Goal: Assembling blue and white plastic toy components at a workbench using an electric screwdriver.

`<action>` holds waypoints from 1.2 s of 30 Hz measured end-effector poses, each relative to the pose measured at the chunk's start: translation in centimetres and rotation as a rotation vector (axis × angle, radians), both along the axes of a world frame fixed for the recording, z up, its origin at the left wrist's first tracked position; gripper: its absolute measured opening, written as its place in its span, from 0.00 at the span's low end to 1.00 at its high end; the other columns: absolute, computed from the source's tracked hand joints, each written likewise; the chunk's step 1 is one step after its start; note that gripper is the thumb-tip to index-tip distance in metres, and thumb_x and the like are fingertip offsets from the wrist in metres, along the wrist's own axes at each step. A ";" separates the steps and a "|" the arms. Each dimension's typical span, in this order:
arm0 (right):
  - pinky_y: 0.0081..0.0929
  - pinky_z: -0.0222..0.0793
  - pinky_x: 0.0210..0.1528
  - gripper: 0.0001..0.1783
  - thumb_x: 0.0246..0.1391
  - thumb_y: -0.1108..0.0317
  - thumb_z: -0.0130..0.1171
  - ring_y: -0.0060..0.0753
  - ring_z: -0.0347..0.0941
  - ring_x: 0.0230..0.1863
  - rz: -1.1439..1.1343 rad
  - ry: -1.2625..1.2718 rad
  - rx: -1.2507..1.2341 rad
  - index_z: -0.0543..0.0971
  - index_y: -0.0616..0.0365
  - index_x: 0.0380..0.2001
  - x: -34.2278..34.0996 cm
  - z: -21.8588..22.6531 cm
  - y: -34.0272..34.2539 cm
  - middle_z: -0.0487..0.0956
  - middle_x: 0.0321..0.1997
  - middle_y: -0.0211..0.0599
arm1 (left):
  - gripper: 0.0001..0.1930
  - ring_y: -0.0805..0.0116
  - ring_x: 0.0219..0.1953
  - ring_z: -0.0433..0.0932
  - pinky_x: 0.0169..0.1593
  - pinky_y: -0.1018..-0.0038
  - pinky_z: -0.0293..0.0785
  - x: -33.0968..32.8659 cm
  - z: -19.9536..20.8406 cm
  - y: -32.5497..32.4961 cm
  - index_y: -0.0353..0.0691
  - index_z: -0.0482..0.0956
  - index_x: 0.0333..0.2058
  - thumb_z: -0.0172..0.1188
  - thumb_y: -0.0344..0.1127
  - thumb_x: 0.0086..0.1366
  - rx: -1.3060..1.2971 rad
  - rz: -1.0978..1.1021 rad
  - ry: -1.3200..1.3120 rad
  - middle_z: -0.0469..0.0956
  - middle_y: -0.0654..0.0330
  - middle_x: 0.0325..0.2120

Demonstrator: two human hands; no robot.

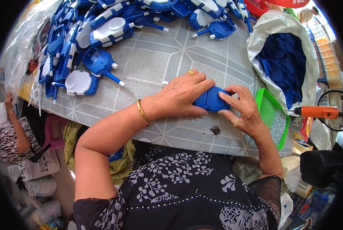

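Both my hands hold a blue plastic casing (213, 100) above the near part of the grey patterned table. My left hand (185, 92) grips its left end, fingers over the top and thumb on the near side. A white tip (165, 82) shows just beyond that hand; whether it belongs to the casing I cannot tell. At the right end, my right hand (241, 107) pinches the casing between thumb and fingers. Its underside is hidden. Nearest my right hand lies a green tray (262, 97) holding many small silvery pieces, perhaps screws.
Blue-and-white plastic devices (112, 30) are heaped along the far and left side. A white sack (313, 50) of blue plastic pieces stands at right, near an orange power screwdriver (319, 112). White-handled scissors (36, 94) lie far left. Another person (16, 138) is beyond the table's left edge.
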State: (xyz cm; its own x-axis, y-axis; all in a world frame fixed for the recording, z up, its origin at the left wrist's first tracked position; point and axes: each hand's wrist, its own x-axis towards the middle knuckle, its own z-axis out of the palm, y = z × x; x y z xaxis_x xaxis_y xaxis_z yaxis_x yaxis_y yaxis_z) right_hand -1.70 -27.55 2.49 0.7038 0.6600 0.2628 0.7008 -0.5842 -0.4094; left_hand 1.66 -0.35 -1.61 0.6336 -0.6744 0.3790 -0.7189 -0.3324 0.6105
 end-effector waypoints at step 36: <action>0.26 0.72 0.42 0.26 0.63 0.62 0.66 0.24 0.77 0.36 -0.569 -0.038 1.194 0.71 0.64 0.57 1.2 4.9 -11.7 0.80 0.39 0.33 | 0.36 0.46 0.47 0.77 0.53 0.56 0.77 -1.0 1.3 -2.5 0.37 0.79 0.55 0.80 0.43 0.47 0.083 0.057 -0.066 0.77 0.51 0.46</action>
